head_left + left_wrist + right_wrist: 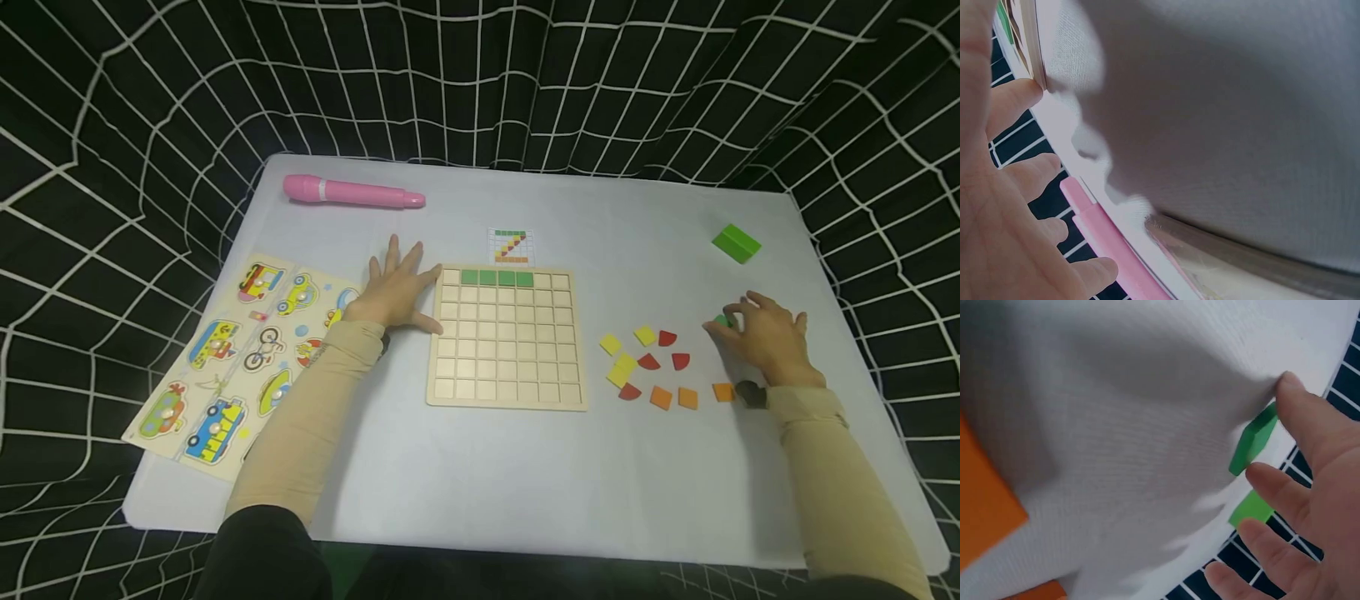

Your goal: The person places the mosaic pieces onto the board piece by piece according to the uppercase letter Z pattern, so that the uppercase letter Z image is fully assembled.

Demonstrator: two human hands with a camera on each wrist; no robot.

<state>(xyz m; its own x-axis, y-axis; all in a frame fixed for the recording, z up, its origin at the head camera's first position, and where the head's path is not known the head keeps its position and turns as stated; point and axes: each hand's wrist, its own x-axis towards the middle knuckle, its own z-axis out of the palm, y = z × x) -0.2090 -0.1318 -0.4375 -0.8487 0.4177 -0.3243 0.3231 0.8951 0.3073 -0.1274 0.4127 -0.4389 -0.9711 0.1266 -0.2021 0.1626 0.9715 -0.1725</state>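
In the head view my left hand (390,292) lies with fingers spread, its thumb and a fingertip at the left edge of a wooden grid board (506,400). Several green tiles (497,277) fill part of the board's top row. My right hand (768,337) is on the table's right side, pinching a green square tile (722,320) between thumb and index finger. The right wrist view shows that green tile (1254,439) tilted against the fingertips, the other fingers spread. A small pattern card (512,247) with a coloured Z shape lies just beyond the board.
Yellow tiles (622,370), red quarter-round tiles (680,361) and orange tiles (687,398) lie scattered right of the board. A light green block (737,243) is farther back. A vehicle puzzle (225,375) sits under my left forearm, and a pink microphone-shaped toy (354,192) at back left.
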